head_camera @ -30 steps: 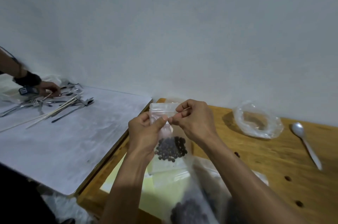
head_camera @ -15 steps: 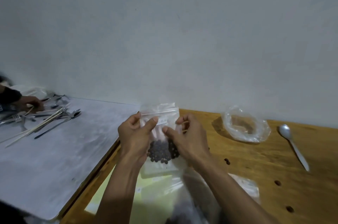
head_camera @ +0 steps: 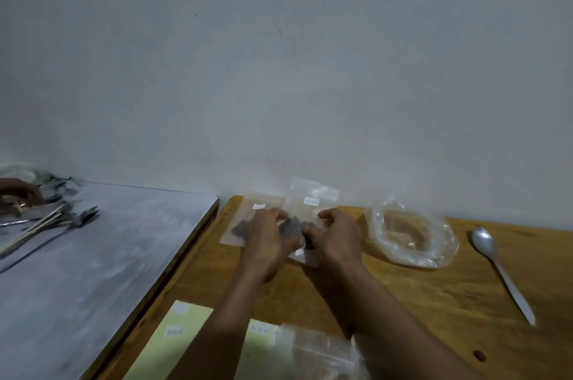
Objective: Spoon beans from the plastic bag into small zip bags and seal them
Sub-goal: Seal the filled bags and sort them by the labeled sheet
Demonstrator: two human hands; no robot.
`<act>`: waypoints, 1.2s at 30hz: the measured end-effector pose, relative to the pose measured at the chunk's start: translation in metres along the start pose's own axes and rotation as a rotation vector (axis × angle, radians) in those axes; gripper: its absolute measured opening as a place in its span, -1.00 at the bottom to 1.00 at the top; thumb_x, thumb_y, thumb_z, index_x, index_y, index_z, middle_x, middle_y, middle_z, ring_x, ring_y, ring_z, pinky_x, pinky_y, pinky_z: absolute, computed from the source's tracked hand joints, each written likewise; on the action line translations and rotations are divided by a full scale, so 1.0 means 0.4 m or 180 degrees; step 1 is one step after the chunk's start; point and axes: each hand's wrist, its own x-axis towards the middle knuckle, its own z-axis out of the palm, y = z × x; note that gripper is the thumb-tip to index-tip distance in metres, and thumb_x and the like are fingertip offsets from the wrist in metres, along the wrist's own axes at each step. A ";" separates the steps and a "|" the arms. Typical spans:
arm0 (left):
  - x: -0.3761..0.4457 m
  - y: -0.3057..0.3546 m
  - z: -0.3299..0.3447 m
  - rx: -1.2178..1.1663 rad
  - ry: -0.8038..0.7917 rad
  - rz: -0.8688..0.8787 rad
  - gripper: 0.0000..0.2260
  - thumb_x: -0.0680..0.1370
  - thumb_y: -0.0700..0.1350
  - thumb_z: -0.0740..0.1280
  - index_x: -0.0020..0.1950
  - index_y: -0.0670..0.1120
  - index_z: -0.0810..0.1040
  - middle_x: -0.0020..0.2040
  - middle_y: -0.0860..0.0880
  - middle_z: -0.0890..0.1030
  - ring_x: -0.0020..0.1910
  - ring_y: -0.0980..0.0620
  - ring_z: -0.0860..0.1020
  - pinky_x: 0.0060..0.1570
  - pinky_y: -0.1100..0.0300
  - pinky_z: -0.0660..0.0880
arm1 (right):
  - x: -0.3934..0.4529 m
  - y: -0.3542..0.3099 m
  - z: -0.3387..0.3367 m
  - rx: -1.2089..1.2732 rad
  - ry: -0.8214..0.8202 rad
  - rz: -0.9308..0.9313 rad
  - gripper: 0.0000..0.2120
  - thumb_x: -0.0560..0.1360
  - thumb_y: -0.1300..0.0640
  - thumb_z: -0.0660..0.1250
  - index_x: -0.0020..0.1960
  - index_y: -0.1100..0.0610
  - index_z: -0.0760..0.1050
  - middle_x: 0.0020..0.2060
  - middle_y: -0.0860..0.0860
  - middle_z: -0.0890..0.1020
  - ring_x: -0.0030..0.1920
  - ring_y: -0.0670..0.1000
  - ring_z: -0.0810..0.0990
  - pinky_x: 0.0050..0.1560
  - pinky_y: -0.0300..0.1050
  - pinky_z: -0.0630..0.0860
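Since the frames a sec ago, we've brought the zip bag [head_camera: 296,226] down from mid-air to the table [head_camera: 403,302], near the wall; the view is tilted lower too. Our left hand [head_camera: 266,240] and right hand [head_camera: 339,238] both sit on the bag w/ fingers curled, pinching the plastic between them. Dark beans [head_camera: 293,226] bunch in the bag btw the two hands; frame is blurry so the seal itself is hard to read.

A second zip bag [head_camera: 240,226] w/ beans lies flat just left of it, partly under our left hand. A third bag [head_camera: 313,198] leans at the wall behind, contents unclear. Right of our hands sits the crumpled plastic bag [head_camera: 409,235], mouth open, nearly touching the wall. The spoon [head_camera: 499,268] lies further right, bowl toward the wall, handle toward us.

Near edge: yellow-green sheets [head_camera: 183,336] w/ small labels, and another clear bag [head_camera: 319,351] by our right forearm.

Left, a grey board [head_camera: 108,255] carries cutlery [head_camera: 55,221], w/ another person's hand [head_camera: 18,193] at it.
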 end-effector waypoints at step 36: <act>-0.402 -0.063 -0.218 0.0545 -0.0737 -0.0046 -0.84 0.48 -0.07 0.54 -0.04 -0.05 0.60 -0.04 0.04 0.62 -0.04 0.09 0.56 -0.09 0.15 0.51 | -0.381 -0.014 -0.137 0.0042 -0.1842 -0.0170 -0.91 0.44 0.14 0.55 -0.13 0.10 0.65 -0.38 -0.12 0.64 -0.35 -0.17 0.59 -0.31 -0.27 0.50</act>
